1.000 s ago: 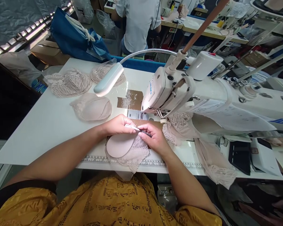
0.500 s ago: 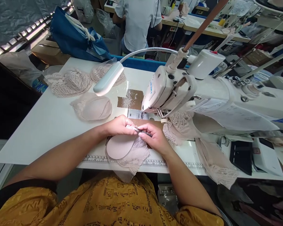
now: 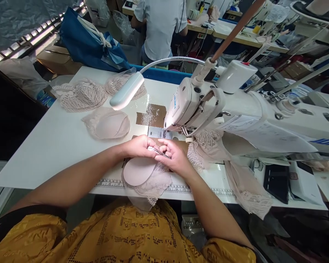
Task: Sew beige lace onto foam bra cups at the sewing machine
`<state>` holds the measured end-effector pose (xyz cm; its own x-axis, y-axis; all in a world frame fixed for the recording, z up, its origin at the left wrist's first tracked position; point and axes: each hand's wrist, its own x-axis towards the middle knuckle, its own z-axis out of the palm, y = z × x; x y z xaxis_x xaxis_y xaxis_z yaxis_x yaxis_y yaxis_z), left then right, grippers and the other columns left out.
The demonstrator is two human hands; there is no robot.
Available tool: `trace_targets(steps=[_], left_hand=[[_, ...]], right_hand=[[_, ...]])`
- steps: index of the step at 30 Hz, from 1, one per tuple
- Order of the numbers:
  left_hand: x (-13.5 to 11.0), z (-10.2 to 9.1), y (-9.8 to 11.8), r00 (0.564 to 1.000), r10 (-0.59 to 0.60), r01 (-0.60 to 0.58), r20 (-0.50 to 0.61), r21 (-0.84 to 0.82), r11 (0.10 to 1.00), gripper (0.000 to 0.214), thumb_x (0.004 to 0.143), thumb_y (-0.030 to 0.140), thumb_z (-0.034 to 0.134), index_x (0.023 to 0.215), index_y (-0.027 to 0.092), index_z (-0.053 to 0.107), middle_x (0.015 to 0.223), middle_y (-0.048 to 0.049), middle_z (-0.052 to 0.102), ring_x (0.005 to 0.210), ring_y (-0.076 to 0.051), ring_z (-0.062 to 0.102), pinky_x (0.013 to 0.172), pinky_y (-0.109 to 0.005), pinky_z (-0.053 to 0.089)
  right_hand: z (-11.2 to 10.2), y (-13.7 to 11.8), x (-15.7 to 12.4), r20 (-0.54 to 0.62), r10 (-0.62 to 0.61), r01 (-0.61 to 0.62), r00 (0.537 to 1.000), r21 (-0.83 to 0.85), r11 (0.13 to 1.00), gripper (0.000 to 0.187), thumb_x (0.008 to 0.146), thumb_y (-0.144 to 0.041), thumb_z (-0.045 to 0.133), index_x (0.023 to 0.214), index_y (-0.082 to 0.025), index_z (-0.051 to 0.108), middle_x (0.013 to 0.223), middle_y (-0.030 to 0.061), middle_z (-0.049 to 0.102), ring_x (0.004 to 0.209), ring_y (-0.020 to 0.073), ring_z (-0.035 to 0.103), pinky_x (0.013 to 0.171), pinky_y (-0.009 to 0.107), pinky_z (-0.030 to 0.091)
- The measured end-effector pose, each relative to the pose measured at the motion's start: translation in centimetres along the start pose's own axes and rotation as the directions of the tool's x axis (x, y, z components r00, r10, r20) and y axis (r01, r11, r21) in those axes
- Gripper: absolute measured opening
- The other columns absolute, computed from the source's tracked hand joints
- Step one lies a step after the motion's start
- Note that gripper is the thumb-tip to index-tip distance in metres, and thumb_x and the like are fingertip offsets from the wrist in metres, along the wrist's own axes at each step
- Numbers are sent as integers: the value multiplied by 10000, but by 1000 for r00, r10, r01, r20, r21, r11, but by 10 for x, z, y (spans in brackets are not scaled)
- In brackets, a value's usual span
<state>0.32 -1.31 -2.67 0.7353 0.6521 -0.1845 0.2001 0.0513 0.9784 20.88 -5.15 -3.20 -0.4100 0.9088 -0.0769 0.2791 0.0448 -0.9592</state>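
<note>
My left hand [image 3: 141, 146] pinches the edge of a pale pink bra cup with lace [image 3: 141, 171], just in front of the sewing machine's needle area. The smooth, rounded pad of the cup faces up, and its lace and sheer fabric hang over the table's front edge. In my right hand [image 3: 174, 155] is a pair of slim metal thread snips [image 3: 161, 152], their tips pointing left at the fabric by my left fingers. The fingers partly hide the snips and the pinched edge.
The white sewing machine [image 3: 192, 100] stands behind my hands, a lamp [image 3: 127, 91] arching over the table. More lace cups [image 3: 80, 95] and a padded cup [image 3: 106, 124] lie left. Lace fabric [image 3: 208, 146] lies right, near a dark phone-like device [image 3: 276, 182]. A person [image 3: 160, 29] sits beyond.
The fingers of my right hand have shifted around the snips, which now show more of their metal between my hands. The cup has stayed nearly in place.
</note>
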Motion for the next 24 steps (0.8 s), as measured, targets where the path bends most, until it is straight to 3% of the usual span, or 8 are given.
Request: trace_targets(steps=[3, 5, 7, 12, 17, 19, 21, 24], left_hand=[[-8, -15, 9, 992, -27, 13, 125, 111, 994, 429, 754, 326, 730, 1134, 133, 686, 1052, -85, 710, 905, -191, 653, 754, -243, 507], [-16, -24, 17, 989, -69, 39, 133, 219, 975, 552, 742, 277, 729, 1268, 159, 612, 1187, -87, 675, 1004, -206, 646, 793, -238, 512], [-22, -29, 22, 991, -92, 62, 95, 281, 958, 604, 752, 249, 701, 1333, 174, 554, 1257, -80, 648, 1065, -208, 637, 834, -235, 511], [-24, -18, 23, 1000, -17, 9, 16, 409, 912, 552, 800, 258, 631, 1338, 176, 538, 1237, -80, 656, 1034, -203, 653, 813, -241, 517], [-40, -8, 36, 978, 135, -36, -160, 503, 863, 474, 833, 339, 622, 1273, 166, 588, 1135, -97, 674, 995, -209, 634, 808, -279, 509], [-57, -11, 39, 967, 74, 49, -243, 464, 884, 382, 843, 409, 628, 1129, 158, 662, 934, -72, 693, 826, -185, 632, 696, -263, 494], [-72, -15, 35, 968, -85, 167, -236, 356, 919, 360, 839, 460, 640, 1027, 158, 694, 822, -49, 679, 724, -158, 611, 629, -242, 469], [-82, -14, 18, 967, -206, 232, -150, 184, 955, 435, 777, 457, 721, 1109, 179, 683, 939, -52, 673, 809, -160, 620, 667, -231, 479]], right_hand=[[-4, -3, -2, -17, 22, -24, 1000, -148, 989, 213, 814, -324, 633, 981, -203, 681, 803, 19, 648, 725, 172, 580, 667, 306, 466], [-9, -4, -3, -43, 15, -21, 999, -167, 986, 118, 818, -293, 580, 808, -196, 648, 745, 8, 612, 670, 157, 540, 618, 285, 424], [-12, -5, -4, -8, -3, 2, 1000, -143, 990, 128, 815, -316, 578, 771, -199, 606, 736, -2, 586, 661, 149, 521, 610, 273, 404], [-8, -6, -1, 18, 6, -5, 1000, -80, 997, 325, 767, -447, 677, 966, -196, 627, 844, 16, 627, 726, 163, 555, 638, 271, 419], [-3, -6, -2, 68, -32, 42, 997, -150, 988, 196, 843, -359, 603, 807, -180, 673, 760, 18, 645, 731, 172, 574, 656, 279, 421], [-4, -7, -6, 54, -70, 76, 996, -123, 990, 187, 858, -351, 596, 834, -185, 679, 788, 16, 660, 742, 170, 583, 666, 275, 428], [-6, -8, -9, 39, -105, 109, 994, -102, 989, 178, 865, -350, 596, 855, -194, 682, 808, 14, 669, 751, 169, 590, 673, 273, 435], [-7, -11, -12, 40, -149, 152, 988, -89, 984, 190, 879, -368, 582, 874, -207, 683, 791, 9, 667, 728, 166, 588, 660, 274, 437]])
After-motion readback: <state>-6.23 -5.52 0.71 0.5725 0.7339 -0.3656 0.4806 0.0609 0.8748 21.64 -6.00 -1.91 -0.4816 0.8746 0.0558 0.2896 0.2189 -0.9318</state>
